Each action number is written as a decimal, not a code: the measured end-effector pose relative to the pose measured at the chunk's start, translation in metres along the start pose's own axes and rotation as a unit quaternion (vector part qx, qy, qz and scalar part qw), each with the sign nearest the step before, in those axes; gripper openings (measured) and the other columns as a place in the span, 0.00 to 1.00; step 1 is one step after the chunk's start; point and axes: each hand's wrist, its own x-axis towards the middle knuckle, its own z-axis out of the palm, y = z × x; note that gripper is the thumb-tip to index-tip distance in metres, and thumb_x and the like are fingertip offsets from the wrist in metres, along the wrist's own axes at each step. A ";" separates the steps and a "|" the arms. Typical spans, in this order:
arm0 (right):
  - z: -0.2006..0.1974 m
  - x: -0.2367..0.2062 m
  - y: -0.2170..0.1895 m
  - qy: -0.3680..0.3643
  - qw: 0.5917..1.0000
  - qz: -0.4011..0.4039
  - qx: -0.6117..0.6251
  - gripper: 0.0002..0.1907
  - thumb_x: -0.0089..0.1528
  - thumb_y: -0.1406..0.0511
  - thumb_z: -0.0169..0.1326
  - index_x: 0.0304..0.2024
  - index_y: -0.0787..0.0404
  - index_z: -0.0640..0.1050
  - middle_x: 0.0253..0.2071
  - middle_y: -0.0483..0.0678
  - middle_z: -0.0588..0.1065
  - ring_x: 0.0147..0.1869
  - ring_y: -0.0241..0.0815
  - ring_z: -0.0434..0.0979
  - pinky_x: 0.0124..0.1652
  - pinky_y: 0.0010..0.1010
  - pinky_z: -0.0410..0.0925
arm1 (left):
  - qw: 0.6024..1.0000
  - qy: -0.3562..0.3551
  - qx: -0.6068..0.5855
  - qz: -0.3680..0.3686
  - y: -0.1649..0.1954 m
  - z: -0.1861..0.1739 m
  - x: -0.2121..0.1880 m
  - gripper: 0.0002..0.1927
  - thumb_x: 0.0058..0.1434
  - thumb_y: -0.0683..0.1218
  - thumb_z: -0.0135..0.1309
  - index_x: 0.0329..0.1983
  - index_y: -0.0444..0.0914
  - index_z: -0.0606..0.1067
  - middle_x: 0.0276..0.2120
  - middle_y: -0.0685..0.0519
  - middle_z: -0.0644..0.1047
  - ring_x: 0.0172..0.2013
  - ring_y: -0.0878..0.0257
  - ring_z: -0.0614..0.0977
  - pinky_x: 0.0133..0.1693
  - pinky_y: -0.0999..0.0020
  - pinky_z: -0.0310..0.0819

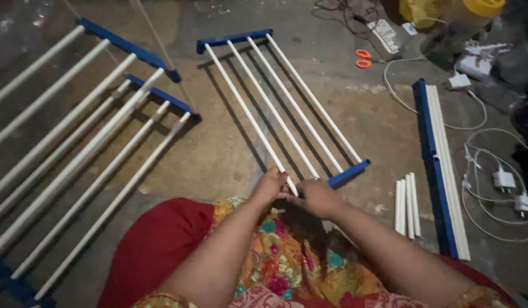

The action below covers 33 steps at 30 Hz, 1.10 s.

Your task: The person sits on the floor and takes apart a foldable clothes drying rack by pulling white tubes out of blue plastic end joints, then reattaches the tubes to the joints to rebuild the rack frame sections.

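Head view looked down at a rack panel (287, 102) of four white rods lying on the concrete floor (218, 154), a blue end bar at each end. Both hands met at its near end: the left hand (269, 187) pinched the nearest rod's tip, the right hand (316, 197) closed beside it. Short white tubes (407, 205) lay just right; orange-handled scissors (362, 58) well beyond.

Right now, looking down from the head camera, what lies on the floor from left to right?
Big rack of white rods → smaller rack held by both hands → short loose white rods → long blue-and-white bar → white chargers.
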 end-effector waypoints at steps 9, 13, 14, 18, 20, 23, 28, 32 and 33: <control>0.018 0.006 0.020 0.013 1.000 0.000 0.011 0.22 0.57 0.52 0.58 0.39 0.64 0.78 0.39 0.60 0.79 0.45 0.62 0.79 0.49 0.52 0.68 | 0.997 -0.045 0.058 -0.040 0.001 0.009 -0.005 0.16 0.73 0.55 0.47 0.51 0.40 0.64 0.34 0.48 0.77 0.28 0.60 0.81 0.31 0.59 0.82; 0.021 0.008 0.015 -0.017 0.999 0.033 -0.010 0.26 0.64 0.46 0.53 0.39 0.63 0.78 0.39 0.60 0.79 0.47 0.62 0.79 0.53 0.54 0.65 | 0.998 -0.012 0.059 -0.029 -0.003 0.006 -0.007 0.16 0.73 0.56 0.44 0.51 0.39 0.65 0.32 0.46 0.79 0.26 0.58 0.81 0.28 0.62 0.77; 0.021 0.008 0.013 -0.015 1.000 0.025 -0.012 0.25 0.62 0.46 0.54 0.40 0.63 0.78 0.40 0.60 0.79 0.47 0.63 0.78 0.53 0.54 0.65 | 0.997 0.004 0.071 -0.012 -0.004 0.006 -0.009 0.16 0.74 0.56 0.44 0.51 0.39 0.66 0.32 0.45 0.79 0.25 0.59 0.80 0.27 0.63 0.76; 0.023 0.006 0.007 -0.001 1.000 0.011 -0.008 0.25 0.59 0.48 0.57 0.41 0.62 0.77 0.41 0.60 0.78 0.48 0.63 0.78 0.54 0.56 0.63 | 0.995 0.054 0.078 0.020 -0.008 0.010 -0.013 0.15 0.73 0.54 0.44 0.50 0.38 0.66 0.28 0.45 0.78 0.23 0.57 0.81 0.24 0.62 0.75; 0.024 0.005 0.005 0.013 1.000 0.012 0.000 0.24 0.58 0.49 0.57 0.42 0.62 0.77 0.41 0.60 0.79 0.49 0.63 0.78 0.54 0.57 0.63 | 0.985 0.089 0.137 0.057 -0.008 0.012 -0.014 0.15 0.73 0.54 0.44 0.48 0.36 0.67 0.26 0.45 0.77 0.21 0.58 0.80 0.22 0.62 0.73; 0.025 0.005 0.003 0.038 0.999 0.013 0.007 0.24 0.57 0.50 0.58 0.44 0.61 0.76 0.41 0.59 0.79 0.49 0.64 0.78 0.53 0.57 0.63 | 0.975 0.095 0.160 0.122 -0.009 0.014 -0.013 0.14 0.73 0.53 0.43 0.46 0.37 0.69 0.25 0.47 0.76 0.20 0.60 0.77 0.20 0.63 0.72; 0.024 0.009 0.004 0.015 0.998 0.055 0.024 0.25 0.60 0.46 0.57 0.42 0.61 0.76 0.40 0.59 0.80 0.50 0.63 0.78 0.54 0.55 0.64 | 0.968 0.100 0.189 0.133 -0.014 0.014 -0.011 0.16 0.74 0.52 0.42 0.43 0.34 0.69 0.22 0.45 0.76 0.18 0.59 0.79 0.21 0.64 0.72; 0.026 0.009 0.006 -0.011 0.997 0.046 0.058 0.20 0.59 0.54 0.58 0.46 0.60 0.75 0.46 0.61 0.77 0.54 0.64 0.76 0.54 0.55 0.65 | 0.963 0.161 0.183 0.114 -0.012 0.010 -0.008 0.16 0.74 0.53 0.42 0.44 0.35 0.69 0.24 0.47 0.78 0.22 0.59 0.82 0.23 0.63 0.77; 0.028 0.008 0.006 -0.005 0.997 0.043 0.070 0.18 0.58 0.58 0.57 0.47 0.60 0.74 0.49 0.62 0.76 0.55 0.65 0.75 0.54 0.55 0.65 | 0.977 0.142 0.138 0.080 -0.010 0.008 -0.007 0.15 0.73 0.53 0.41 0.46 0.36 0.68 0.25 0.46 0.77 0.22 0.56 0.82 0.23 0.60 0.77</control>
